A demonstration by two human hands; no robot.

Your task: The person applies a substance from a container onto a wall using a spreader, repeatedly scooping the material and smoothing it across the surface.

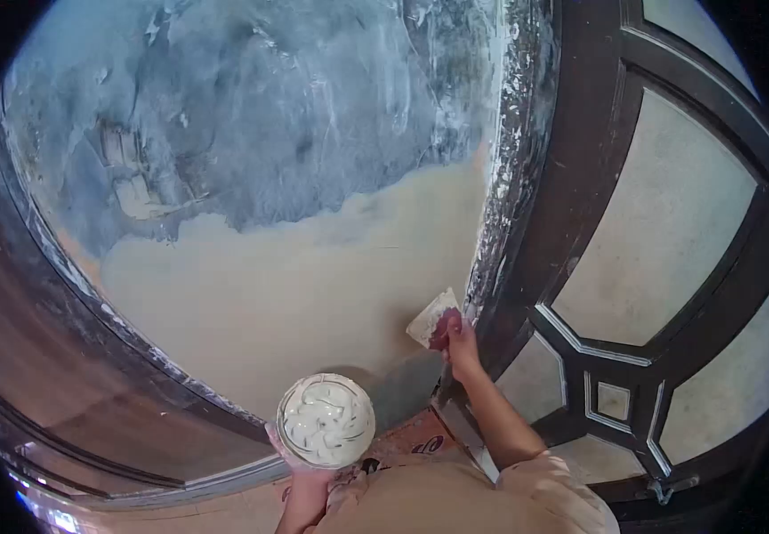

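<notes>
Right fingers (458, 339) around a red-handled scraper (428, 324), forearm (500, 414) aslant.

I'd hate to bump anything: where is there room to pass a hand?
The widest opening is before the cream wall patch, below the grey area and above the bowl. A smaller one lies between bowl and scraper. It's crowded where the right hand holds the scraper beside the speckled edge, and where left hand, bowl and shirt cluster.
</notes>
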